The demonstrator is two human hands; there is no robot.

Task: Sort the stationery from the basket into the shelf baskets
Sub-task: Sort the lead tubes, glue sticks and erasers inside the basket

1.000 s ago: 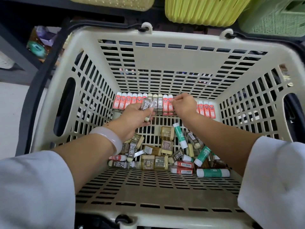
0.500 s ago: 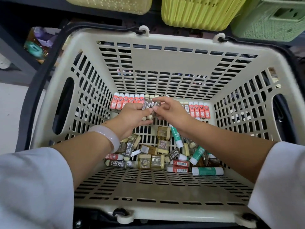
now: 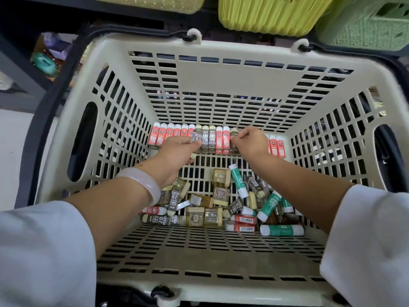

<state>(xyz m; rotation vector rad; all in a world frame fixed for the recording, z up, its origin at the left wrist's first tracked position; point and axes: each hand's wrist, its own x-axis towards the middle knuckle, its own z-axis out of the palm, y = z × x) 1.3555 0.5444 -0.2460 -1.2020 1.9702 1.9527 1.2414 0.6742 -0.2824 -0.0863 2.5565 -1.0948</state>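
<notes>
Since the earlier frame, the right hand [image 3: 251,144] is moving away from the left hand [image 3: 177,155], back to the row of tubes [image 3: 212,138] standing upright against the far wall of the cream basket [image 3: 221,83]. It is pinching a grey tube [image 3: 233,135] there. The left hand is gripping several 2B tubes [image 3: 197,138], just left of it. Loose stationery [image 3: 221,202] is lying nearer the person than the row. Arms are hiding part of it; the shelf baskets [image 3: 272,12] are cut off beyond the cream basket.

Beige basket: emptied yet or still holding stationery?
Still holding stationery: the beige basket has a lined-up row at its far wall and a loose pile.
</notes>
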